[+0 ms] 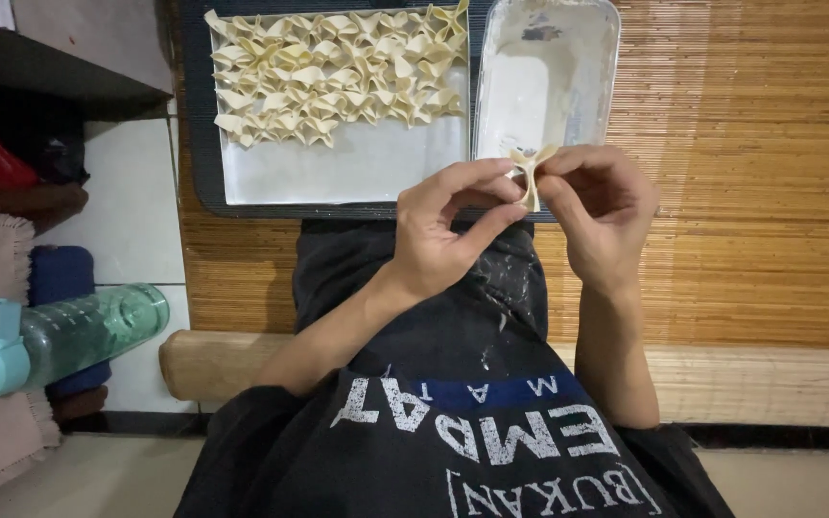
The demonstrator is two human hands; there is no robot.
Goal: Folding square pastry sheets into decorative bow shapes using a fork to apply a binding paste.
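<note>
A folded dough piece (531, 173) is pinched between the left hand (443, 235) and right hand (599, 206), both grips closed on it, above a floured metal tray (582, 86); beyond, shaped pieces (333, 72) are laid on a lined tray (338, 173)

Even indoor light, soft shadows; mild glare on white tray (544, 86); sharp focus, left edge dim.

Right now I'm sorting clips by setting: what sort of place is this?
Probably a home floor used for food preparation: both hands fold a dough piece above a bamboo mat, beside a tray of folded pastries.
</note>
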